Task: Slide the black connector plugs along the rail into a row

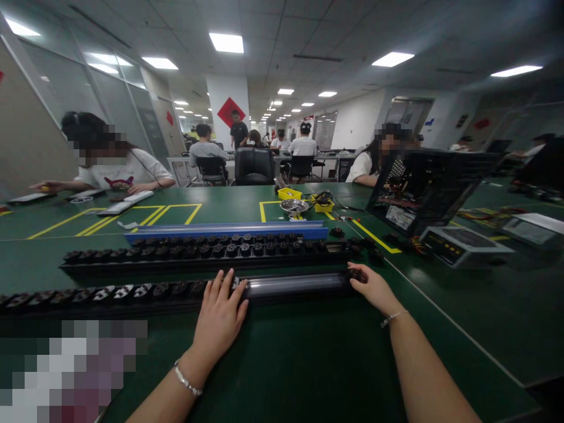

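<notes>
A long black channel (pixel 291 286) lies across the front of the green table. Its left part carries a row of small black toothed pieces (pixel 161 289), and its right part shows a smooth, shiny inside. My left hand (pixel 221 308) rests on the channel near its middle, fingers spread, at the end of that row. At the channel's right end my right hand (pixel 372 288) pinches a small dark piece (pixel 356 272), mostly covered by the fingers. Behind lies a second black channel (pixel 198 265) filled with similar pieces, and behind that a blue rail (pixel 145 236).
Loose black pieces (pixel 338 232) lie right of the channels. Farther back stand a metal bowl (pixel 294 206) and yellow bins (pixel 289 192). An open computer case (pixel 434 182) and a power supply (pixel 467 247) occupy the right. People sit at the table's far left and far right.
</notes>
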Available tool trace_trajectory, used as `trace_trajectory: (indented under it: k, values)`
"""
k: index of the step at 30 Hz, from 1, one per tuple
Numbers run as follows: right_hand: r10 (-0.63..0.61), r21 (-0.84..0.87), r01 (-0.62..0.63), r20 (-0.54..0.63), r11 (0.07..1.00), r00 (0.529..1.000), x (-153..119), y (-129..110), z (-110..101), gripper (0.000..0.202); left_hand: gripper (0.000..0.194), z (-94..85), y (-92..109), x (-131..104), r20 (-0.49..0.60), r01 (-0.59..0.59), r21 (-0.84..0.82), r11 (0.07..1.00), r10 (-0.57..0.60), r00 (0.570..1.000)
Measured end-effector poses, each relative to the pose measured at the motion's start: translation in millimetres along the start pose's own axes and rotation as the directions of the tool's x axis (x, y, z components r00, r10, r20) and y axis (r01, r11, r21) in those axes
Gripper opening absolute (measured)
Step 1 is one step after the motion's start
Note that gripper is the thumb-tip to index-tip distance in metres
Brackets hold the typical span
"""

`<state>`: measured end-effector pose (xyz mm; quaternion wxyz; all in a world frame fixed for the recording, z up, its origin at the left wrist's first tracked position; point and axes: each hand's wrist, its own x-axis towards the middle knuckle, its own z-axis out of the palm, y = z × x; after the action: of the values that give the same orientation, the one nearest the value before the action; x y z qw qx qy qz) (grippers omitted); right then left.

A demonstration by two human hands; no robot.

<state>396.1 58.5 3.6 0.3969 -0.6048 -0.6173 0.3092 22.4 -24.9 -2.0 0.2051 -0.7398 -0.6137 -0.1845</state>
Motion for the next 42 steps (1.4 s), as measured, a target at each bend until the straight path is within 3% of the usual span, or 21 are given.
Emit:
trace_trajectory:
  k: [4, 11, 20, 30, 33, 38, 42]
  values:
    - [0.030, 0.009, -0.030, -0.063, 1.000, 0.998, -2.0, 5.6, 5.4, 0.038, 0.050, -0.4, 4.7, -9.3, 0.043, 0.042, -0.008, 0.999, -0.042, 0.998]
    - [0.092, -0.131, -0.125, -0.235, 0.983, 0.968, -9.2, 8.4, 17.3, 0.045, 0.052, 4.0, 10.4, -14.3, 0.045, 0.091, -0.020, 0.996, -0.090, 0.995]
    - [0.048, -0.127, -0.082, -0.249, 0.989, 0.967, -12.3, 9.2, 22.2, 0.046, 0.056, 5.8, 12.7, -21.0, 0.041, 0.119, -0.021, 0.993, -0.118, 0.992]
    - [0.081, -0.095, -0.117, -0.322, 0.989, 0.943, -12.7, 9.1, 22.6, 0.048, 0.055, 13.8, 8.4, -24.9, -0.002, 0.080, 0.001, 0.997, -0.080, 0.997]
    - [0.117, -0.108, -0.174, -0.402, 0.979, 0.908, -9.6, 12.9, 12.8, 0.051, 0.055, 15.1, 7.3, -25.8, -0.012, 0.072, 0.005, 0.997, -0.071, 0.997]
    - [0.191, -0.193, -0.371, -0.598, 0.908, 0.778, 2.8, 28.5, -13.1, 0.052, 0.053, 16.8, 5.0, -27.2, -0.018, 0.065, -0.005, 0.998, -0.065, 0.998]
    - [0.199, -0.336, -0.468, -0.599, 0.817, 0.776, 14.9, 34.6, -19.9, 0.051, 0.054, 17.9, 3.4, -28.5, -0.027, 0.052, -0.015, 0.999, -0.052, 0.998]
